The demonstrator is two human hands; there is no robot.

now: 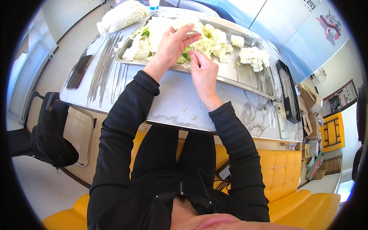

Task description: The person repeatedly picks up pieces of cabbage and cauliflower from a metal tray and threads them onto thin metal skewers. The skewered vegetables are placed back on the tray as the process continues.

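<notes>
My right hand (204,73) pinches a thin metal skewer (192,43) between thumb and fingers, over the near edge of a steel tray (175,67). The skewer's lower end shows below that hand. My left hand (172,43) is above the tray, thumb and fingers apart, with the skewer's upper part crossing in front of its fingers. Whether it touches the skewer is unclear. Torn napa cabbage leaves (212,40) fill much of the tray. At its right end, folded cabbage pieces (254,57) sit on several skewers, whose handles stick out over the near rim.
Loose skewers (105,69) and a dark phone (79,72) lie left on the marble-patterned table (178,100). A whole napa cabbage (122,17) is at the back left. To the right are a black box of skewers (287,89) and a pale phone (282,120).
</notes>
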